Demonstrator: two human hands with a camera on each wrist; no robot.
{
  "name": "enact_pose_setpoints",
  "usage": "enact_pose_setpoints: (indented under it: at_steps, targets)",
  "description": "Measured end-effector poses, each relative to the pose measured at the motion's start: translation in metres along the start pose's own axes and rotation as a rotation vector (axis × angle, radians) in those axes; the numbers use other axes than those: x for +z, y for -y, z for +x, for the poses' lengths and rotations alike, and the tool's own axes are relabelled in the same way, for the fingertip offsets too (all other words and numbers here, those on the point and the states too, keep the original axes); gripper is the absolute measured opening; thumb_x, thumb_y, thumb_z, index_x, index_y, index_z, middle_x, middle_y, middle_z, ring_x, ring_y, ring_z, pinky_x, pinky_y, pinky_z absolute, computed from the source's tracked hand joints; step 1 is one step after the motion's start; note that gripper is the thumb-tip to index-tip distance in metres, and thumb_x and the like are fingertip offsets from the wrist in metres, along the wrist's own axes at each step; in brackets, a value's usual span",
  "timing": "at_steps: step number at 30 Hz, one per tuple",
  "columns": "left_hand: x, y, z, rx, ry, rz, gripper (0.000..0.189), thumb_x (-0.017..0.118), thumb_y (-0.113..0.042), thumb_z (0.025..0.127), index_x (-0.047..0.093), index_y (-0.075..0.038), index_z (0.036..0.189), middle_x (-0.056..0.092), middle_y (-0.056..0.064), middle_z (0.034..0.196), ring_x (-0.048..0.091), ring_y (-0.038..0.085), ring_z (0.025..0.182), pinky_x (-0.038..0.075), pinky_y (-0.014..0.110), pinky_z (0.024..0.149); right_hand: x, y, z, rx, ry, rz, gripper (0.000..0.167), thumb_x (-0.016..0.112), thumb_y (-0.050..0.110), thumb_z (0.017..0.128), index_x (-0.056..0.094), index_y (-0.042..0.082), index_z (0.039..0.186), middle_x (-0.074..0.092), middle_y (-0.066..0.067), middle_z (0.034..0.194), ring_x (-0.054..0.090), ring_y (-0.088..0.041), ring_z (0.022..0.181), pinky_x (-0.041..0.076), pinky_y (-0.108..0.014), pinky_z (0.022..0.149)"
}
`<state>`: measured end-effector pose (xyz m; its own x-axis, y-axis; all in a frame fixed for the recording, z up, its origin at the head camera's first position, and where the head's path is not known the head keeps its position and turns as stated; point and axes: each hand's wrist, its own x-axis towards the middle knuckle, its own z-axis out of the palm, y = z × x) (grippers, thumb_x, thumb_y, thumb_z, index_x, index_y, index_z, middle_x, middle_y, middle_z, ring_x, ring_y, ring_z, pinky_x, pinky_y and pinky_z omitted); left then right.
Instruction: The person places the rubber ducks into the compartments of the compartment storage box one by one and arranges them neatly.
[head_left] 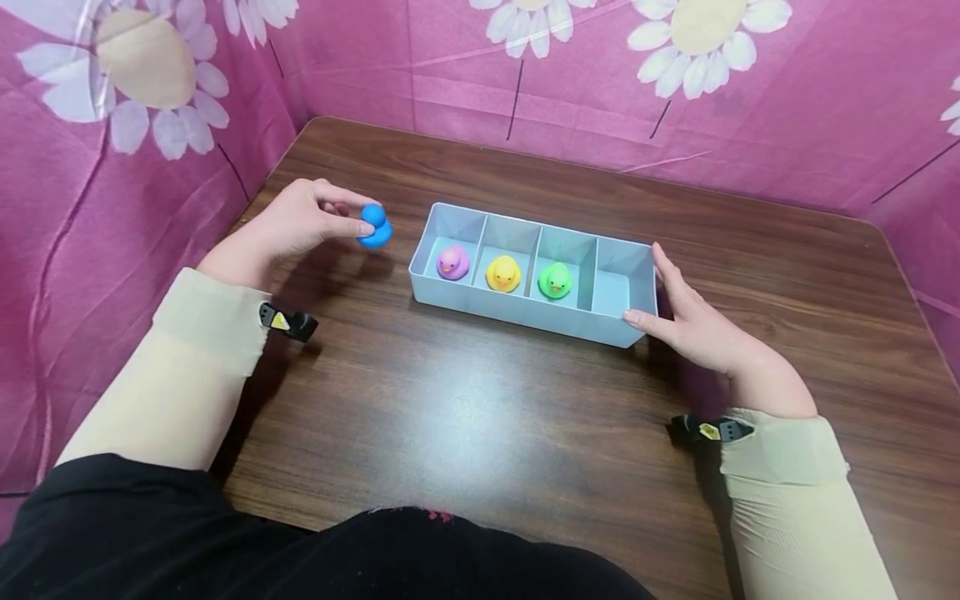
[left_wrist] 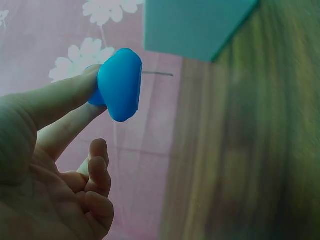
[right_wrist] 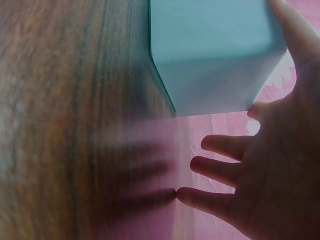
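Between thumb and fingers my left hand point(head_left: 307, 212) pinches a blue rubber duck point(head_left: 377, 229), held in the air left of the box. The left wrist view shows the duck point(left_wrist: 121, 85) side on, with the other fingers curled below it. A pale blue-grey divided box point(head_left: 517, 317) stands on the table. Its compartments hold, from the left, a purple duck point(head_left: 453, 262), a yellow duck point(head_left: 503, 273) and a green duck point(head_left: 555, 281); the rightmost compartment point(head_left: 611, 290) is bare. My right hand point(head_left: 701, 325) grips the box's right end, thumb on the front rim and index finger at the back corner.
The brown wooden table point(head_left: 450, 417) extends around the box on all sides. A pink cloth point(head_left: 465, 92) with white flowers hangs behind the table and at both sides. Dark wrist straps point(head_left: 288, 322) sit at both cuffs.
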<state>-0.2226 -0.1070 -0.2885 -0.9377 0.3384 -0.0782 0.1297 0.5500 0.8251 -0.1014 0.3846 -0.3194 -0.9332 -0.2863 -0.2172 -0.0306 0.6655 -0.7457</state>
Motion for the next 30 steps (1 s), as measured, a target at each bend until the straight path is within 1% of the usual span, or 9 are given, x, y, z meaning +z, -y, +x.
enact_pose_setpoints:
  at_steps: [2,6,11,13,17,20,22,26,30]
  targets:
    - [0.000,-0.007,0.001,0.010,-0.004,0.025,0.043,0.083,-0.029,0.081,0.073,-0.014,0.121,0.060,0.002,0.090,0.044,0.014,0.091,0.037,0.029,0.072,0.000,0.000,0.000,0.011,0.001,0.008,0.101,0.065,0.026,0.097,-0.017,0.031,0.156,-0.003,-0.014,0.163,0.003,-0.031,0.147,0.006,-0.055,0.114]
    - [0.002,-0.023,0.004,0.029,-0.010,0.056,0.045,0.083,-0.033,0.081,0.073,-0.016,0.122,0.055,0.002,0.093,0.041,0.013,0.090,0.036,0.029,0.073,-0.001,0.000,0.000,0.025,0.001,0.013,0.101,0.066,0.027,0.097,-0.016,0.035,0.155,-0.006,-0.008,0.163,0.001,-0.028,0.147,0.006,-0.053,0.115]
    - [0.013,-0.047,0.009,0.093,0.020,0.042,0.043,0.083,-0.031,0.081,0.074,-0.017,0.120,0.051,0.005,0.091,0.040,0.015,0.090,0.035,0.031,0.072,-0.002,-0.001,-0.001,0.026,0.000,0.014,0.100,0.065,0.028,0.097,-0.017,0.035,0.155,-0.006,-0.009,0.163,0.001,-0.029,0.147,0.006,-0.055,0.114]
    - [0.019,-0.056,0.012,0.130,0.036,0.042,0.041,0.083,-0.030,0.081,0.075,-0.018,0.119,0.048,0.006,0.088,0.040,0.016,0.089,0.034,0.032,0.071,-0.002,-0.002,-0.001,0.024,-0.001,0.013,0.100,0.065,0.028,0.097,-0.016,0.036,0.155,-0.005,-0.010,0.163,0.002,-0.029,0.147,0.007,-0.055,0.114]
    - [0.034,-0.074,0.021,0.199,0.063,0.068,0.038,0.082,-0.029,0.082,0.075,-0.017,0.118,0.050,0.007,0.089,0.041,0.016,0.087,0.035,0.031,0.070,-0.002,-0.003,-0.001,0.024,-0.001,0.017,0.101,0.066,0.027,0.097,-0.016,0.036,0.155,-0.003,-0.011,0.163,0.003,-0.028,0.147,0.008,-0.055,0.114]
    - [0.047,-0.086,0.028,0.205,0.099,0.069,0.038,0.081,-0.029,0.083,0.075,-0.017,0.118,0.052,0.007,0.095,0.042,0.015,0.089,0.035,0.031,0.069,-0.002,-0.003,-0.001,0.025,0.002,0.022,0.101,0.066,0.027,0.097,-0.016,0.038,0.155,-0.001,-0.012,0.163,0.004,-0.028,0.147,0.008,-0.056,0.114]
    - [0.055,-0.092,0.031,0.204,0.124,0.057,0.038,0.082,-0.028,0.083,0.075,-0.016,0.118,0.051,0.008,0.095,0.041,0.016,0.088,0.034,0.030,0.068,-0.001,-0.003,0.000,0.026,0.003,0.024,0.101,0.066,0.027,0.096,-0.016,0.038,0.154,0.000,-0.012,0.163,0.004,-0.028,0.147,0.009,-0.056,0.114]
    - [0.070,-0.103,0.038,0.214,0.170,0.054,0.037,0.081,-0.028,0.083,0.075,-0.018,0.118,0.051,0.009,0.097,0.042,0.017,0.089,0.035,0.030,0.070,-0.002,-0.003,0.003,0.025,0.003,0.019,0.102,0.067,0.025,0.096,-0.016,0.034,0.155,-0.001,-0.015,0.163,0.004,-0.030,0.147,0.009,-0.055,0.114]
    - [0.087,-0.112,0.043,0.224,0.221,0.052,0.037,0.080,-0.030,0.084,0.075,-0.020,0.119,0.054,0.009,0.103,0.044,0.018,0.096,0.038,0.031,0.075,-0.004,-0.003,0.003,0.031,0.002,0.010,0.103,0.067,0.022,0.096,-0.017,0.029,0.156,-0.001,-0.018,0.163,0.004,-0.032,0.147,0.008,-0.056,0.114]
